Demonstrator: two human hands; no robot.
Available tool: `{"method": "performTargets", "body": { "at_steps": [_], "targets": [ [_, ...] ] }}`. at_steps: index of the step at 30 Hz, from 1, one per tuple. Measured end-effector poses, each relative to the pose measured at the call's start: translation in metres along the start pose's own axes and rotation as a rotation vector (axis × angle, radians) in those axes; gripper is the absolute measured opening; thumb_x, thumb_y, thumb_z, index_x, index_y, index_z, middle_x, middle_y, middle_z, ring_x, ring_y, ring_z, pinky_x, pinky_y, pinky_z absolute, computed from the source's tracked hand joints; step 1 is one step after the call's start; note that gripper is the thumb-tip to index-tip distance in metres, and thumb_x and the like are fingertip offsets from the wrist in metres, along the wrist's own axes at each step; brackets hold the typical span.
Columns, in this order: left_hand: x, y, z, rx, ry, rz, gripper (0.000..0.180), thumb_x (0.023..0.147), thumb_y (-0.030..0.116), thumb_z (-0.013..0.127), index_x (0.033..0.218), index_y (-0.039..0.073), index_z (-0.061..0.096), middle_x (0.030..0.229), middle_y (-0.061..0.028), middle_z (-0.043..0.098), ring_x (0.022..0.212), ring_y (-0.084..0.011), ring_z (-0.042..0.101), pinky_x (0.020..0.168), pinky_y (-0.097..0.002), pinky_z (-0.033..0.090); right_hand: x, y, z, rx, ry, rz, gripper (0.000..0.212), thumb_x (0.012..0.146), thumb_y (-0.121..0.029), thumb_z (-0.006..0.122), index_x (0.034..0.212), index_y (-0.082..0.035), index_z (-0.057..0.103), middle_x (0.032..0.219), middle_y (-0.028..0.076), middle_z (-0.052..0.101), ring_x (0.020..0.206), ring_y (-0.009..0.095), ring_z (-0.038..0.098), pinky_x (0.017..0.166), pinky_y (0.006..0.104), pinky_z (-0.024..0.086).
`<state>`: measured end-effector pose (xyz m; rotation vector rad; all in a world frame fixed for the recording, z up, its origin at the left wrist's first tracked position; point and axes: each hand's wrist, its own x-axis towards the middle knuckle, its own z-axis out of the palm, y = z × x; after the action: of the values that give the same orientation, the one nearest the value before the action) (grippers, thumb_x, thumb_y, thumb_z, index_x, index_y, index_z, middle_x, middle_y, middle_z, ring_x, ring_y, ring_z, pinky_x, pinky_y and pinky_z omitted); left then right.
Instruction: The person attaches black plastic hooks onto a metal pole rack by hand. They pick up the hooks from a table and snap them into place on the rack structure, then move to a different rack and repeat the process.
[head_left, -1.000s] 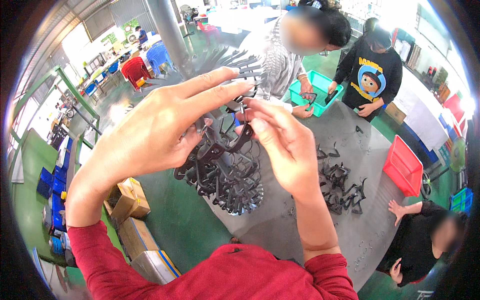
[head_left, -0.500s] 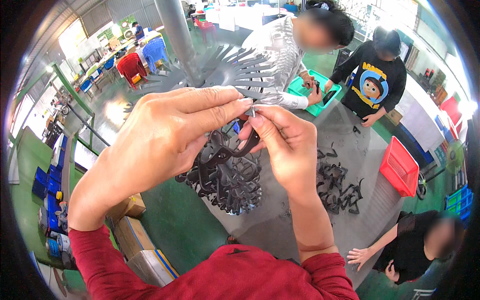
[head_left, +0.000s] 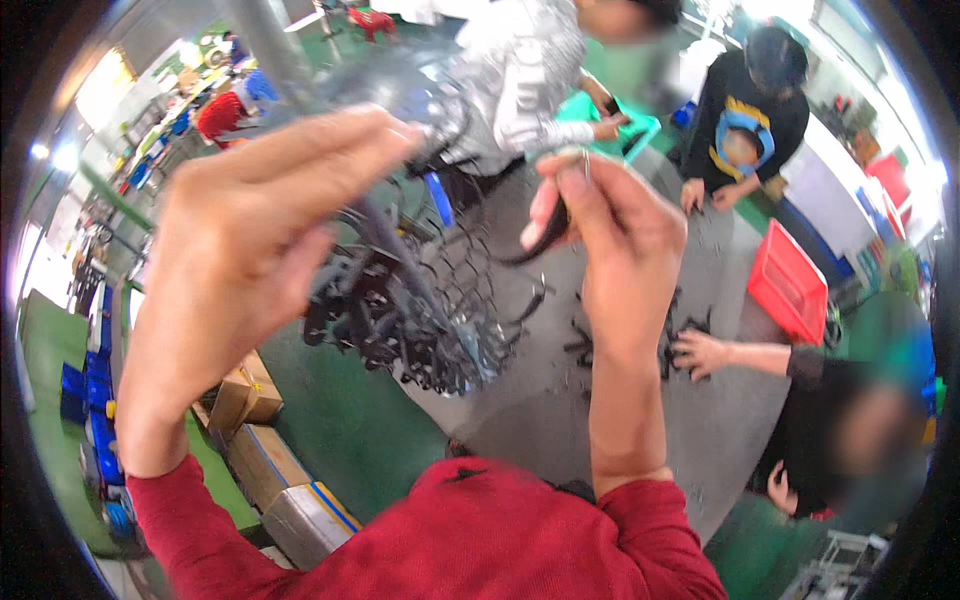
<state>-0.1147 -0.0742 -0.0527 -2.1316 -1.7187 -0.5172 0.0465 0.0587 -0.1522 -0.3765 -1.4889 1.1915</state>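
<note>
Above a grey table, two bare hands in red sleeves are raised on either side of a dense cluster of black pieces. The right hand pinches a curved black piece between thumb and fingers, to the right of the cluster and apart from it. The left hand, blurred, has its fingers stretched out together, the thumb apart below them, and nothing visible in its grasp.

The step in hand seems to be handling one piece at a time; the next move probably calls for a firm fingertip pinch, since the piece is slim and bent.

The held piece looks smooth and dark, arched like a hook; whether it is plastic or coated metal is unclear. The cluster is spiky and tangled, beneath a blurred grey fan-like shape. A co-worker's hand reaches among loose black pieces near a red plastic basket
</note>
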Motion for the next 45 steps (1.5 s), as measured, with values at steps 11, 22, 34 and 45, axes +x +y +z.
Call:
{"method": "performTargets", "body": {
  "at_steps": [11, 22, 34, 45],
  "targets": [
    [0.015, -0.014, 0.013, 0.108, -0.087, -0.124, 0.045, 0.084, -0.004, 0.048, 0.126, 0.008, 0.055, 0.132, -0.0098, 0.050, 0.123, -0.0203, 0.046, 0.102, -0.0324, 0.035, 0.039, 0.109, -0.155, -0.306, 0.271, 0.108, 0.019, 0.089, -0.014, 0.055, 0.095, -0.001, 0.068, 0.076, 0.005, 0.065, 0.069, 0.008, 0.061, 0.056, 0.0227, 0.055],
    [0.029, 0.011, 0.006, 0.242, -0.206, -0.050, 0.051, 0.081, 0.010, 0.054, 0.131, 0.006, 0.048, 0.134, -0.0164, 0.047, 0.126, -0.0284, 0.043, 0.104, -0.0375, 0.033, -0.045, 0.303, -0.286, -0.719, 0.250, 0.427, 0.023, 0.087, -0.019, 0.059, 0.105, -0.005, 0.064, 0.088, 0.009, 0.068, 0.083, 0.018, 0.065, 0.071, 0.0332, 0.051],
    [0.014, -0.002, -0.029, -0.044, -0.440, 0.107, 0.081, 0.071, 0.027, 0.060, 0.141, 0.001, 0.028, 0.145, -0.0202, 0.030, 0.134, -0.0361, 0.029, 0.108, -0.0415, 0.028, 0.005, 0.051, -0.052, -0.403, 0.002, -0.273, 0.026, 0.086, -0.002, 0.057, 0.111, -0.003, 0.060, 0.106, 0.009, 0.064, 0.099, 0.016, 0.060, 0.084, 0.0290, 0.048],
    [-0.006, -0.001, -0.031, -0.008, -0.377, 0.031, 0.082, 0.062, -0.006, 0.053, 0.139, 0.011, 0.035, 0.142, -0.0180, 0.034, 0.122, -0.0386, 0.044, 0.092, -0.0416, 0.045, -0.006, -0.017, 0.035, 0.221, -0.366, 0.128, 0.021, 0.091, -0.009, 0.055, 0.107, 0.004, 0.061, 0.087, 0.007, 0.067, 0.080, 0.007, 0.060, 0.070, 0.0218, 0.048]
  ]
}}
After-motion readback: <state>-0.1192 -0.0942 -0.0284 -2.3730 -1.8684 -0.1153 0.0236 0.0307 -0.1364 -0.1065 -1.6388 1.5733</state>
